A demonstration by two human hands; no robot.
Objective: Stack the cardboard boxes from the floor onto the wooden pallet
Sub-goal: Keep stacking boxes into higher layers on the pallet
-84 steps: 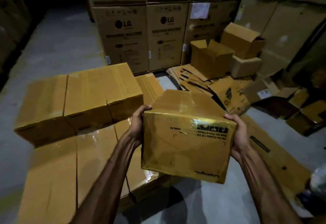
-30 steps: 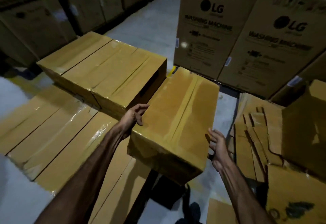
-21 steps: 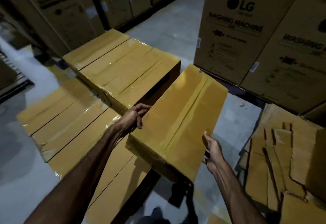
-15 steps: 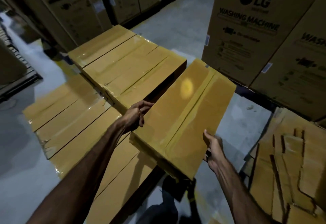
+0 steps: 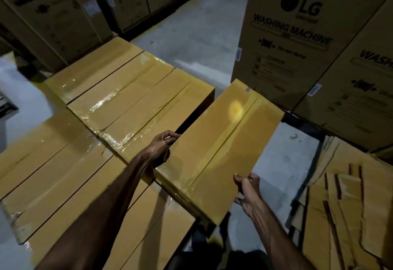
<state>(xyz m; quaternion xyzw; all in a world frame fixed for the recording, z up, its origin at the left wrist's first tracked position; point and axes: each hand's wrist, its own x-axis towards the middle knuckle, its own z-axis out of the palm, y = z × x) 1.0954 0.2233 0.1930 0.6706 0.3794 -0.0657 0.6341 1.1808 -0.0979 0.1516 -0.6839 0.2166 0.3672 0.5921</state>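
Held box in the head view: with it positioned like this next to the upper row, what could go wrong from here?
1. The left hand grips the held box on the side facing the upper-row box; closing that dark gap could pinch the fingers.
2. The held box's near right corner seems to overhang the lower layer, above the floor; released here, it might tip off.
3. The right hand has only a shallow edge grip, and the glossy wrap may slip.

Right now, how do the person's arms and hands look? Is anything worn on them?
Both forearms are bare: no sleeves show in the frame. The left hand and right hand wear no gloves. I see no watch, ring or band on either wrist, though the light is dim.
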